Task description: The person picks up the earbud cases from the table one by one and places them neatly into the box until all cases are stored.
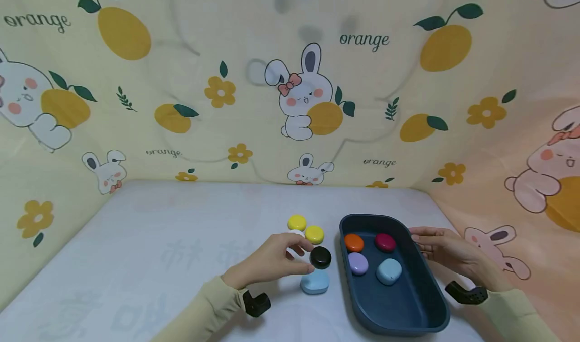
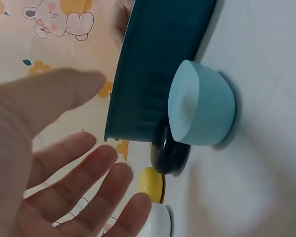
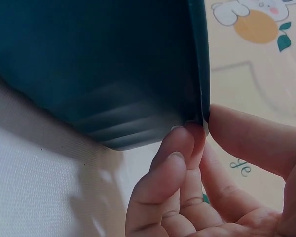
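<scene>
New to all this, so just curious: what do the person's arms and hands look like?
The left hand and right hand are ungloved. Pale khaki fabric sleeves reach toward both wrists. A blocky black device sits at the left wrist, a curved black device at the right.

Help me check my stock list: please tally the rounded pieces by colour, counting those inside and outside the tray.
Yellow pieces: 2
Light blue pieces: 2, one inside the tray
Black piece: 1
Orange piece: 1
Dark red piece: 1
Lavender piece: 1
White piece: at least 1, partly hidden by the left hand
Total: at least 9
</scene>
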A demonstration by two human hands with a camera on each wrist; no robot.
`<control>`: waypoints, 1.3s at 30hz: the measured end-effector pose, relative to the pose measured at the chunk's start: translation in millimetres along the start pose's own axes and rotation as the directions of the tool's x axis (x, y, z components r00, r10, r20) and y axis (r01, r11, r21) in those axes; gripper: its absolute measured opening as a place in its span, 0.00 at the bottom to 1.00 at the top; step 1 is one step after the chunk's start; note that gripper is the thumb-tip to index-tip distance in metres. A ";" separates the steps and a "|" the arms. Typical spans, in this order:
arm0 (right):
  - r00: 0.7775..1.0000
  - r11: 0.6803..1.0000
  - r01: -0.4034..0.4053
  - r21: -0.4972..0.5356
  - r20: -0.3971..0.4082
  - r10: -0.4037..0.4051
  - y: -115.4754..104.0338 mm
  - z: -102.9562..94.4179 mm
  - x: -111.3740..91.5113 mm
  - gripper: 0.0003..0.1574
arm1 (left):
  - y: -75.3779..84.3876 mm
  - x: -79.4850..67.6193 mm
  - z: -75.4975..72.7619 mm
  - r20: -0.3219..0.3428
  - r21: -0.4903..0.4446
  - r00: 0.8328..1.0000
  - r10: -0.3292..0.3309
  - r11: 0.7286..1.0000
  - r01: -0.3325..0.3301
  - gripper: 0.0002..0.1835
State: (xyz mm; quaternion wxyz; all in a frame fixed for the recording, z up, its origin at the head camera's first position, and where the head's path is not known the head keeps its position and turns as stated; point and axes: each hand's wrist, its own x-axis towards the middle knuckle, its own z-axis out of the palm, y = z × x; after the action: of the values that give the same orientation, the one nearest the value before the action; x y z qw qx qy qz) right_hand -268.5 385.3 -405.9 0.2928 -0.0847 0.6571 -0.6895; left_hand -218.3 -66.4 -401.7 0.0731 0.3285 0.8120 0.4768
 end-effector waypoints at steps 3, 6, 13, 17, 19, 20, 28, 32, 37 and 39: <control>1.000 1.000 -0.006 -0.027 -0.028 0.005 1.7 0.6 -0.2 0.19 | -3.1 0.6 0.1 0.048 -0.008 0.999 -0.015 1.000 0.015 0.23; 0.999 0.999 -0.006 -0.038 -0.040 0.005 2.7 0.3 0.0 0.19 | -5.5 1.7 1.2 0.083 -0.012 0.996 -0.016 1.000 0.017 0.25; 1.000 1.000 0.009 -0.016 -0.021 -0.009 -0.3 1.0 -1.1 0.20 | -7.3 4.4 4.1 0.125 0.000 0.992 0.006 1.000 -0.006 0.28; 1.000 0.999 0.020 -0.026 -0.017 -0.021 -1.7 2.0 -1.4 0.20 | -6.2 5.6 6.0 0.103 0.015 0.995 0.013 1.000 -0.015 0.27; 1.000 0.999 0.019 -0.025 -0.018 -0.020 -1.6 2.3 -0.9 0.20 | -5.6 5.9 7.0 0.082 0.014 0.997 0.016 1.000 -0.017 0.26; 1.000 1.000 0.014 -0.027 -0.023 -0.015 -1.4 2.4 -0.7 0.19 | -5.4 5.8 7.7 0.076 0.009 0.997 0.015 1.000 -0.016 0.25; 0.999 0.999 -0.012 -0.040 -0.042 0.011 0.2 1.8 1.1 0.18 | -6.6 3.9 9.3 0.082 0.007 0.997 0.008 1.000 -0.008 0.26; 1.000 1.000 -0.013 -0.027 -0.017 0.013 0.6 0.7 0.0 0.18 | -8.3 3.5 9.8 0.086 0.010 0.996 0.010 1.000 -0.011 0.27; 1.000 1.000 -0.009 0.000 0.010 0.009 1.4 -1.4 -1.6 0.21 | -10.9 3.9 13.1 0.093 -0.002 0.995 0.019 1.000 -0.019 0.26; 1.000 1.000 -0.004 0.009 0.022 0.004 1.5 -1.3 -0.9 0.21 | -11.6 4.3 13.3 0.089 0.001 0.996 0.019 1.000 -0.019 0.26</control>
State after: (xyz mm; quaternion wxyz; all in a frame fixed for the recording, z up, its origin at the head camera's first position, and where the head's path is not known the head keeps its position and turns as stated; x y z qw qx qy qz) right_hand -268.0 387.0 -407.3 0.3017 -0.0896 0.6510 -0.6908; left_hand -221.3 -58.0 -417.5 0.1044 0.3571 0.8053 0.4616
